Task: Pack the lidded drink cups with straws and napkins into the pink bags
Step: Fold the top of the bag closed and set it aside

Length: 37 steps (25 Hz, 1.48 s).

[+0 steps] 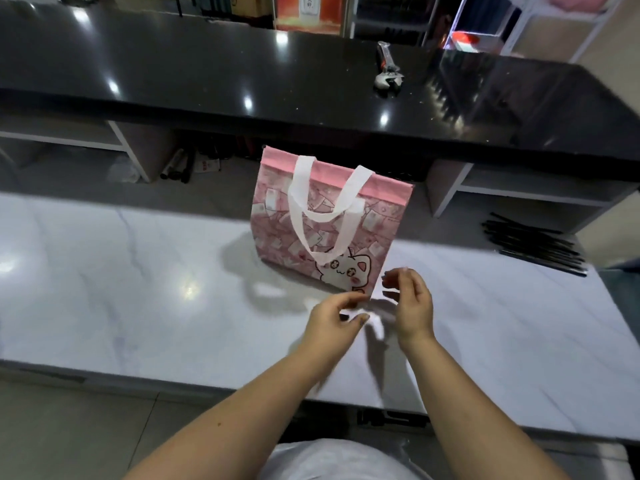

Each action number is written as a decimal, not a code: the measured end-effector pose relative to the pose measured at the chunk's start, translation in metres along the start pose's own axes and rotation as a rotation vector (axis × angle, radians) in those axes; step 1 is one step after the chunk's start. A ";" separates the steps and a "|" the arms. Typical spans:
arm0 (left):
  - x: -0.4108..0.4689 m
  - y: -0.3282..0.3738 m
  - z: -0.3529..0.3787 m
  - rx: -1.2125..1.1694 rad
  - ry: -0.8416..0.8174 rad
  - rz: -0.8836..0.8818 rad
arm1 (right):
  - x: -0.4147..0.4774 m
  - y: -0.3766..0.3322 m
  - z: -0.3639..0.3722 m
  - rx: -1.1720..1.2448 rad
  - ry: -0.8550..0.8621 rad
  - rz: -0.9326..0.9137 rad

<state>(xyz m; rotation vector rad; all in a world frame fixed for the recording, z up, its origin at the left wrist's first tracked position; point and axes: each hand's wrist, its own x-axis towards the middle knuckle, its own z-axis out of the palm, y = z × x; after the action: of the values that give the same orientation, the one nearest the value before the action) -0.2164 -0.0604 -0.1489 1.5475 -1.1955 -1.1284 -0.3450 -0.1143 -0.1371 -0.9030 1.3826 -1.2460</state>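
The pink bag (329, 216) stands upright mid-tabletop, straight ahead of both hands, its near corner between them. The left hand (332, 320) pinches what looks like a napkin (377, 323). The right hand (412, 306) is close beside it, its grip unclear.

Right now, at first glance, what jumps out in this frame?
The pink bag with a cat print stands upright in the middle of the white marble top. Just in front of it, the left hand pinches a blurred white piece, possibly a napkin, with the right hand close beside. Black straws lie at the right edge, and a wrench sits on the black counter behind.
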 end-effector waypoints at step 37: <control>0.072 -0.017 -0.093 -0.107 0.162 0.016 | 0.046 0.005 -0.019 0.001 0.232 0.138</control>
<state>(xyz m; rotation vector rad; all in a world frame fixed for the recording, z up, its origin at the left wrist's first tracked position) -0.1127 -0.1188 -0.1550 1.5148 -1.0219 -1.0189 -0.3723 -0.1540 -0.1523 -0.6649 1.5983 -1.2753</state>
